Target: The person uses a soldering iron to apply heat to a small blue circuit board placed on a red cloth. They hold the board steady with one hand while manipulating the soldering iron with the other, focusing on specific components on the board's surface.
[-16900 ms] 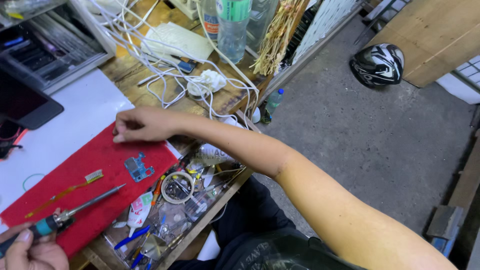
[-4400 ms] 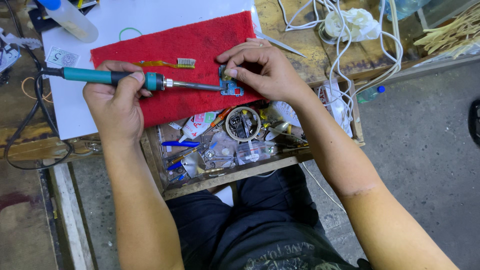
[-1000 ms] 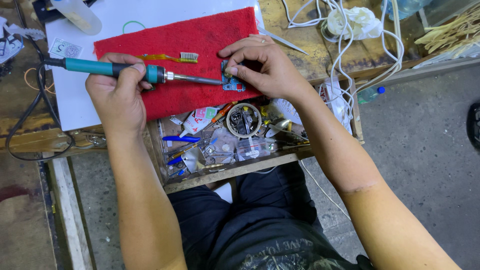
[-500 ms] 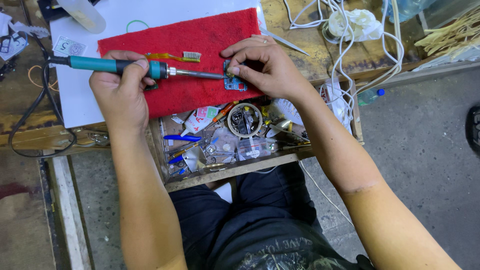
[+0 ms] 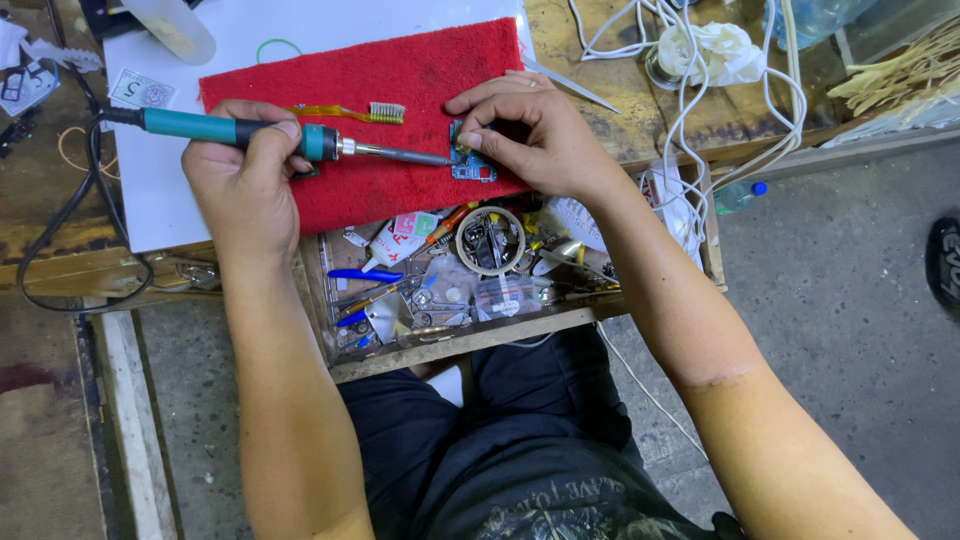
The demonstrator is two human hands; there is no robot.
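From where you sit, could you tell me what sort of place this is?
Most likely a small electronics repair bench. The left hand holds a soldering iron to a small blue circuit board on a red mat, above an open drawer of tools and parts.

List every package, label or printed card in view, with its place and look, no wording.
Small printed card: on the white sheet left of the red cloth, rectangular, pale with green print.
Glue tube: in the open drawer below the cloth, white with a red label.
Clear plastic packet: in the drawer, small and transparent.
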